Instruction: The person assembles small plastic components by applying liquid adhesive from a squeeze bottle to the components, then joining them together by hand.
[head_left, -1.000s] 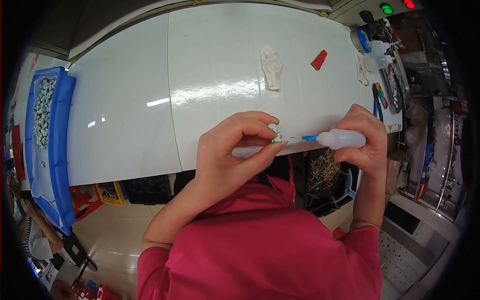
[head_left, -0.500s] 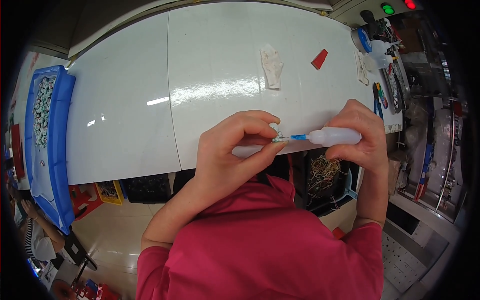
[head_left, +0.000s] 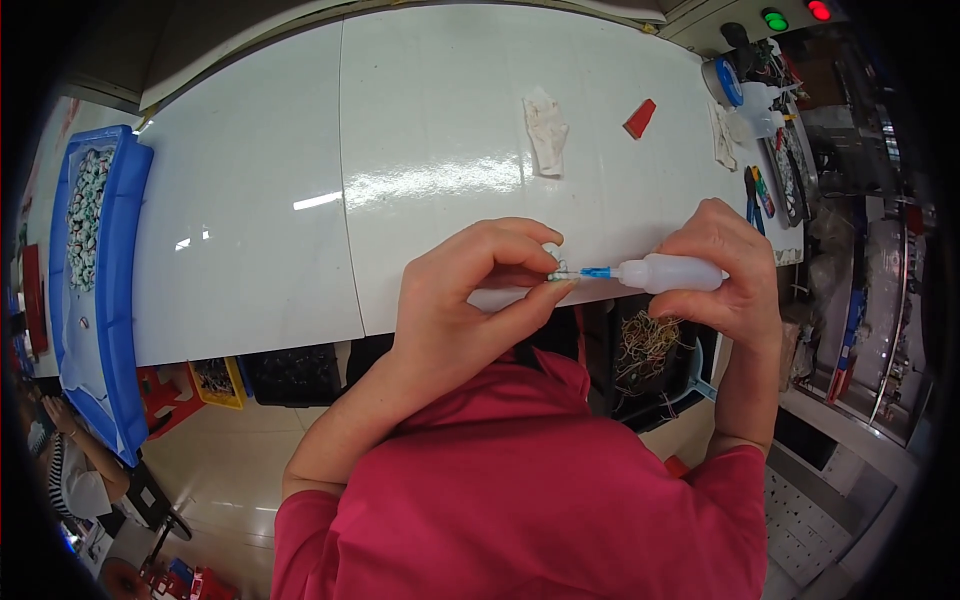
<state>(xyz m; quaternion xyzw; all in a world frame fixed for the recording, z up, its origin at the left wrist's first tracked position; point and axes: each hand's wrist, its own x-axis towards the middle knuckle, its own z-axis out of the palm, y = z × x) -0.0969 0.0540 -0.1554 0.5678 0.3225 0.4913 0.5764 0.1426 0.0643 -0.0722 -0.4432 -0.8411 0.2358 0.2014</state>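
Note:
Between thumb and fingers, my left hand (head_left: pixel 470 290) pinches a small pale green-and-white part (head_left: pixel 557 268), mostly covered by the fingertips. My right hand (head_left: pixel 725 275) is wrapped round a white squeeze bottle (head_left: pixel 672 273) lying sideways, its blue needle tip (head_left: pixel 597 272) pointing left. The thin needle reaches the small part at my left fingertips; whether it touches or enters it, I cannot tell. Both hands are over the near edge of the white table (head_left: pixel 440 100).
At the left stands a blue tray (head_left: pixel 125 250) with many small green-and-white parts (head_left: pixel 88 215). A crumpled white cloth (head_left: pixel 545 135) and a red piece (head_left: pixel 640 118) lie beyond my hands. Pliers (head_left: pixel 754 198) and another squeeze bottle (head_left: pixel 762 110) are at the right. A bin of wires (head_left: pixel 650 350) sits below the edge.
Almost nothing differs. My left hand has shifted very slightly to the right, and the needle stays at the small part.

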